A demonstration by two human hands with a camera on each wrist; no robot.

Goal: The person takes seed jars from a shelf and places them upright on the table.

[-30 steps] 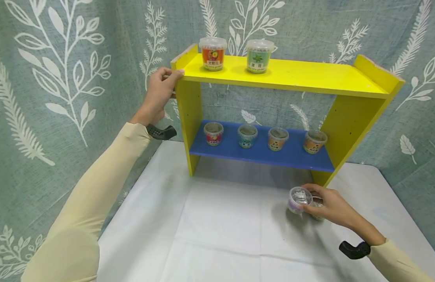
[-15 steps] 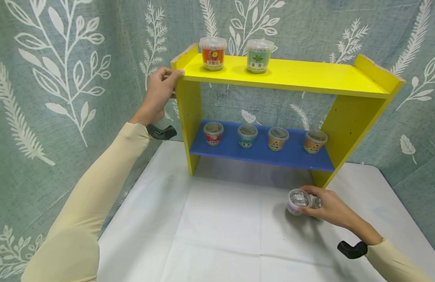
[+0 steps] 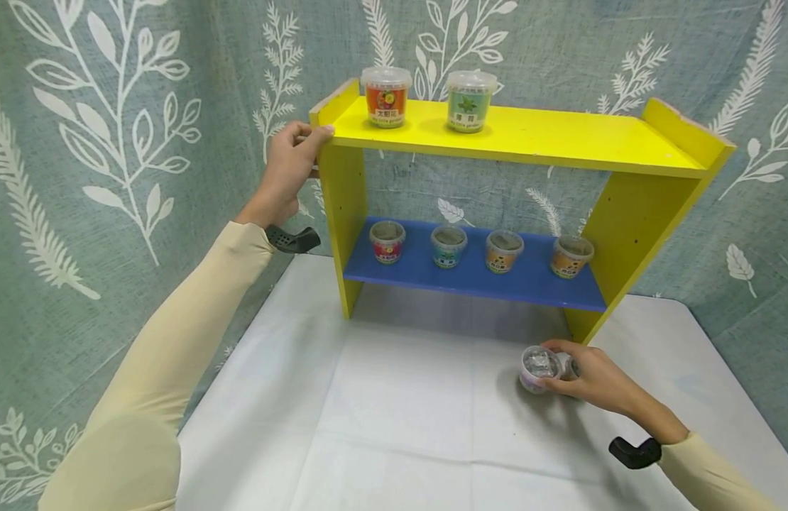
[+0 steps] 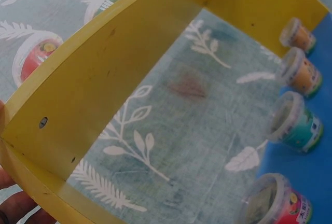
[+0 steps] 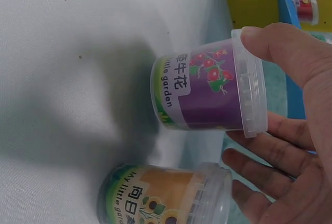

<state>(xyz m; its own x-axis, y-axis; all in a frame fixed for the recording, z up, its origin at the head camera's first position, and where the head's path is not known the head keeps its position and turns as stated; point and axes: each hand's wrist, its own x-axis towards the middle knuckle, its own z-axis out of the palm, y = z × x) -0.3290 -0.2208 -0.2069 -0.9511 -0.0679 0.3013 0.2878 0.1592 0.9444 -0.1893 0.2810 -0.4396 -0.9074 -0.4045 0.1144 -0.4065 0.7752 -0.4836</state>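
My left hand [image 3: 288, 167] grips the upper left corner of a yellow shelf unit [image 3: 579, 138], thumb on its top edge. In the left wrist view, its fingertips [image 4: 18, 206] show at the side board. With my right hand [image 3: 601, 380] I hold a lidded plastic cup [image 5: 215, 86] by the lid's rim, between thumb and fingers. The cup has a purple label with red flowers and is upright, close over the white table. Beside it stands a lidded cup with an orange sunflower label [image 5: 161, 195], mostly hidden behind my right hand in the head view.
On the yellow top board stand a red-labelled cup [image 3: 386, 99] and a green-labelled cup [image 3: 468, 103]. Several cups without lids, such as a teal one [image 3: 448, 248], line the blue lower shelf [image 3: 419, 277]. Patterned curtain [image 3: 196, 85] surrounds the white table [image 3: 394, 397].
My right hand has lowered the purple-labelled cup slightly toward the table, shifting a little left. My left hand and the shelf have stayed in place.
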